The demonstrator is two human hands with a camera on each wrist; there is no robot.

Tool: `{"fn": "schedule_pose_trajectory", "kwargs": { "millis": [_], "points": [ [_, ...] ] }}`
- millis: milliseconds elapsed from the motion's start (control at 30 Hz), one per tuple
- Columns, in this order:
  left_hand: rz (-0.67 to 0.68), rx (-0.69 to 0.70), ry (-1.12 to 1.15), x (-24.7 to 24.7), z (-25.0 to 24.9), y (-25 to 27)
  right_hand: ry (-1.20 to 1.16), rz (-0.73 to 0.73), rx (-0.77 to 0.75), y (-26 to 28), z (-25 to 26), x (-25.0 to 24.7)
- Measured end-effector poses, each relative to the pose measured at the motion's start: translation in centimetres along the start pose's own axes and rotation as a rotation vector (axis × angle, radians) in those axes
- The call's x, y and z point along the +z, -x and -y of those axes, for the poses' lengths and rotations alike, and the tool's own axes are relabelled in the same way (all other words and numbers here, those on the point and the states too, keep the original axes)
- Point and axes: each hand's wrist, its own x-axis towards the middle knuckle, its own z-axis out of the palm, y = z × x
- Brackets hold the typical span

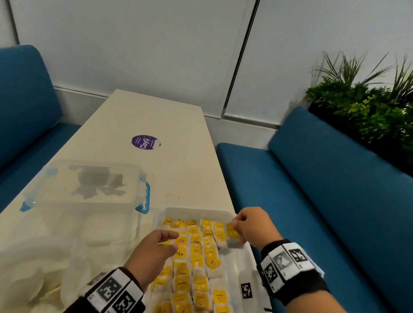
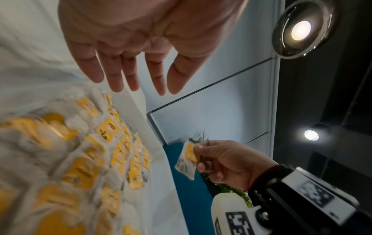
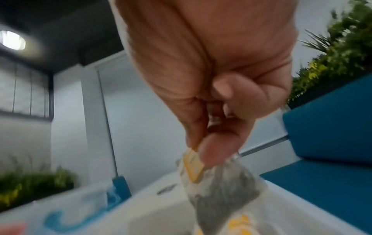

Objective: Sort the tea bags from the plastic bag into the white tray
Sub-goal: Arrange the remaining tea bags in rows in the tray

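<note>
The white tray [image 1: 247,261] runs off the head view's bottom edge; its yellow-tagged tea bags [image 2: 80,171] smear with blur in the left wrist view.

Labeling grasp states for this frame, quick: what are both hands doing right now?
Left hand: open, fingers straight, holding nothing, above the tea bags in the white tray.
Right hand: pinching one tea bag by its yellow tag.
</note>
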Motion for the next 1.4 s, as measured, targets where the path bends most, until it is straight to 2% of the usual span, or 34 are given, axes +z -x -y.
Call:
{"fn": "schedule_pose_trajectory", "kwargs": {
  "millis": [67,133,267,367,433,500,600,667,767,900,967,1033,1100,1167,1200,1267,1400],
  "points": [
    [-0.002,-0.015,-0.045,-0.4,0.7,0.0,0.234,0.102,0.037,-1.6,-0.5,1.3],
    [0.004,-0.034,-0.076,-0.8,1.2,0.3,0.392,0.144,0.058,-2.8,-0.7,2.6],
    [0.027,-0.05,-0.117,-1.4,1.5,0.7,0.448,0.243,0.136,-5.4,-2.8,5.4],
    [0.047,-0.057,-0.147,-1.6,1.5,0.8,0.629,0.307,0.182,-10.2,-8.5,8.7],
    [0.06,-0.052,-0.168,-1.7,1.4,1.0,0.612,0.311,0.246,-12.3,-10.7,10.0],
    [0.086,-0.042,-0.18,-1.8,0.8,1.5,0.558,0.234,0.176,-8.1,-5.8,7.7],
    [0.167,-0.035,-0.143,-2.5,-0.7,2.7,0.439,0.09,0.1,-5.5,-1.0,5.4],
    [0.206,-0.015,-0.139,-3.6,-1.9,3.9,0.325,0.06,0.024,-3.4,2.5,4.1],
    [0.162,0.067,-0.158,-7.1,-3.6,5.8,0.08,0.118,-0.114,0.6,8.8,3.0],
    [-0.101,0.149,-0.273,-14.4,-4.8,8.4,-0.026,0.35,-0.379,6.0,16.9,5.4],
    [-0.247,0.159,-0.38,-17.9,-4.4,9.4,0.085,0.465,-0.541,8.1,19.7,8.4],
    [-0.323,0.126,-0.554,-20.6,-3.1,9.8,0.302,0.501,-0.685,9.4,21.6,12.5],
    [-0.337,-0.006,-0.771,-22.0,-1.1,9.1,0.496,0.503,-0.77,10.0,22.5,16.6],
    [-0.279,-0.173,-0.942,-22.4,1.1,8.1,0.651,0.507,-0.843,10.4,22.8,19.8],
    [-0.229,-0.21,-0.983,-22.3,2.2,7.6,0.714,0.507,-0.883,10.7,22.9,20.9],
    [-0.163,-0.199,-1.001,-21.9,3.8,7.1,0.839,0.524,-0.895,10.5,22.5,22.7],
    [-0.234,-0.092,-1.06,-21.7,4.5,7.0,1.036,0.567,-0.727,9.3,21.6,24.1]
  ]
}}
